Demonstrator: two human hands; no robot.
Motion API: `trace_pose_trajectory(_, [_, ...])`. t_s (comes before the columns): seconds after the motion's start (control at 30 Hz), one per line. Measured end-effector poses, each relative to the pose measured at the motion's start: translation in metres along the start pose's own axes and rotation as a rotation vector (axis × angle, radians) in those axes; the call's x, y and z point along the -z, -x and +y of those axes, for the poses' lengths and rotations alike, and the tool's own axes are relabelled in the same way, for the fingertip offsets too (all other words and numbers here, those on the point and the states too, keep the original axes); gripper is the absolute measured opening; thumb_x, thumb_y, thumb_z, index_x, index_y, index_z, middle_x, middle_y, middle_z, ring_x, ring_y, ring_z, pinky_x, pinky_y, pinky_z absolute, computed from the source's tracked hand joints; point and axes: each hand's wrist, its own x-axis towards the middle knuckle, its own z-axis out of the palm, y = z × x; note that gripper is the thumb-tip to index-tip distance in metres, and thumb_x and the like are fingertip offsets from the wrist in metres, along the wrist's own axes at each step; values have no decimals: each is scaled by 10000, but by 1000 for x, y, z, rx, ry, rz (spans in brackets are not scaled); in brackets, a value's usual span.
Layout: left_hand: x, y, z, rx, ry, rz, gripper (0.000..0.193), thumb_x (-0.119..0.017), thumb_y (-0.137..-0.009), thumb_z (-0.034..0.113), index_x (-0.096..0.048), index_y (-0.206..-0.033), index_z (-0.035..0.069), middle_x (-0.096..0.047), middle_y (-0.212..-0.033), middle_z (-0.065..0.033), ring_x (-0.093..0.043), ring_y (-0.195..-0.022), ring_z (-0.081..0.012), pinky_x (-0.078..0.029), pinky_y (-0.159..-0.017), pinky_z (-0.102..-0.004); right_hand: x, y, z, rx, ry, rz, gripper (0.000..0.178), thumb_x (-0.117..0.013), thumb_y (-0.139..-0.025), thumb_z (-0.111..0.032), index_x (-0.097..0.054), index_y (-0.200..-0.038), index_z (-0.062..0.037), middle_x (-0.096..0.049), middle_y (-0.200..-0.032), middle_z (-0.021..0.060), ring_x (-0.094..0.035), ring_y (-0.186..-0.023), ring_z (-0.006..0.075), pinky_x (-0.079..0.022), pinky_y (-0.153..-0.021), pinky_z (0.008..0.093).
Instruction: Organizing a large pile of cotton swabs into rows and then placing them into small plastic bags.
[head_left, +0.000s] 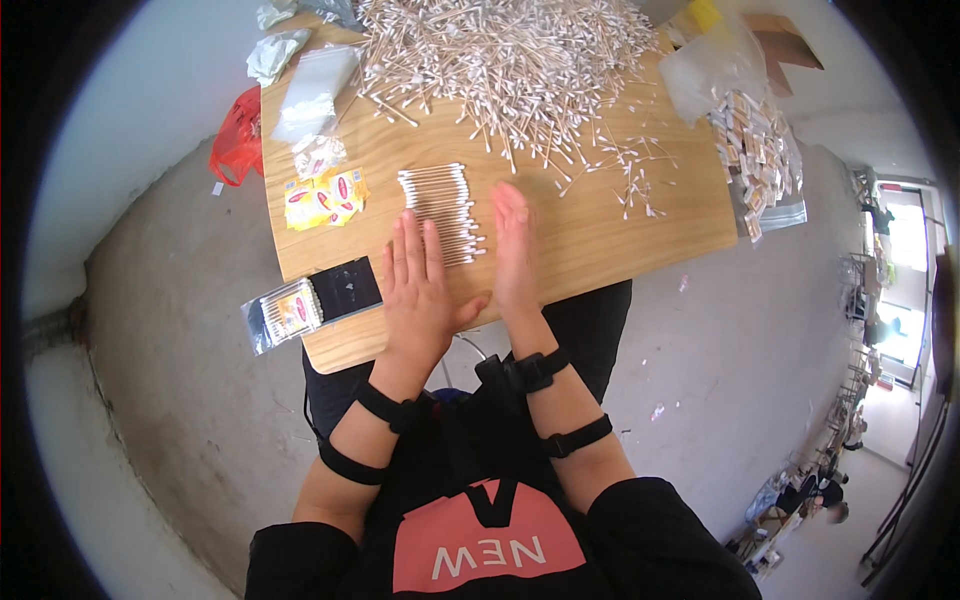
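A neat row of cotton swabs (440, 200) lies side by side on the wooden table (610, 240), white tips toward left and right. My left hand (418, 300) lies flat with fingers stretched out over the row's lower left end, hiding some of the swabs. On the other side, my right hand (515, 255) stands on edge, fingers straight and holding nothing, a small gap from the right-hand tips. Beyond both hands rises a big loose pile of cotton swabs (510, 70). Left of the row sit yellow printed cards (325, 200).
A transparent packet of swabs (290, 312) overhangs the table's left edge beside a black flat pad (350, 288). Empty plastic bags (317, 95) lie at the far left, near a red bag (238, 140). A bag of packed swabs (760, 160) hangs at the right edge.
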Motion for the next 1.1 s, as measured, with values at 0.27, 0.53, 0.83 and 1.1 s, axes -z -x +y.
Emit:
trace_pose_trajectory(0.27, [-1, 0, -4, -40, -46, -60, 1237, -847, -518, 488, -238, -1452, -48, -187, -1533, -269, -192, -1428, -410, -188, -1153, -488, -19, -3, 8, -65, -95, -173, 598, -273, -1034, -424, -313, -1409, 40, -349, -1449, 200, -300, -1386, 265, -182, -1176, 380])
trace_pose_trajectory(0.53, [3, -11, -12, 7, -51, -100, 1266, -856, -505, 458, -202, -1478, -20, -155, -1536, -283, -165, -1434, -418, -171, -1135, -544, -31, -10, 0, 25, 4, -111, 567, -277, -1035, -371, -302, -1409, 54, -345, -1448, 206, -316, -1377, 271, -193, -1174, 382])
trace_pose_trajectory(0.83, [8, -20, -7, 14, -78, -128, 1300, -838, -474, 572, -236, -1476, 3, -146, -1547, -261, -139, -1447, -392, -129, -1160, -506, -21, -24, 7, 4, -89, -44, 553, -273, -1036, -361, -313, -1403, 49, -353, -1429, 222, -316, -1375, 274, -218, -1166, 378])
trace_pose_trajectory(1.1, [12, -28, -11, -10, -27, -127, 1341, -863, -472, 538, -182, -1476, -35, -141, -1530, -298, -148, -1441, -399, -142, -1173, -472, -28, -31, 8, -25, -110, -58, 569, -286, -1030, -382, -310, -1407, 43, -367, -1414, 207, -320, -1370, 262, -223, -1162, 369])
